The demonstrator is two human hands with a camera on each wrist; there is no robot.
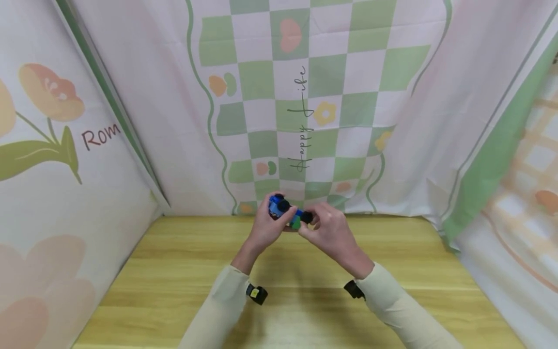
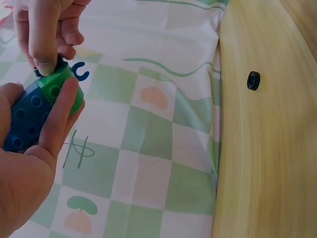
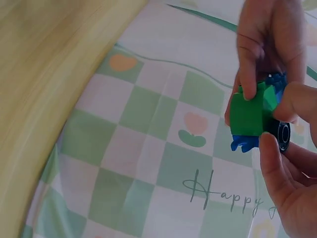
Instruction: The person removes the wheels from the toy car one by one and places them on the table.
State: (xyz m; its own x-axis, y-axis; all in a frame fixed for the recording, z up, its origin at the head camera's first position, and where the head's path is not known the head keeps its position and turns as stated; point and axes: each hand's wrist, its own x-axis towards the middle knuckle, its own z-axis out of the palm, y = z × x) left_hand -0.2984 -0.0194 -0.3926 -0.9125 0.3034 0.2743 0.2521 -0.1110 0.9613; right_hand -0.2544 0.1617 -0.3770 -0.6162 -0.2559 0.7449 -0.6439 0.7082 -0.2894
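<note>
My left hand (image 1: 265, 229) holds a toy vehicle (image 1: 274, 208) built of blue and green blocks, its thumb across the near side. Black wheels (image 1: 283, 205) sit on the vehicle at the left end. At the other end my right hand (image 1: 333, 233) pinches a black wheel (image 3: 283, 136) against the blue axle piece beside the green block (image 3: 247, 113). Blue C-shaped clips (image 3: 241, 144) stick out under that green block, and one bare blue clip (image 2: 80, 72) shows in the left wrist view. Fingers hide part of the blue studded block (image 2: 29, 116).
A loose black wheel (image 2: 253, 81) lies on the wooden table (image 1: 183, 271). Behind the table hangs a checkered cloth (image 1: 257, 80), close beyond the hands. Printed cloth walls (image 1: 39, 208) stand at both sides.
</note>
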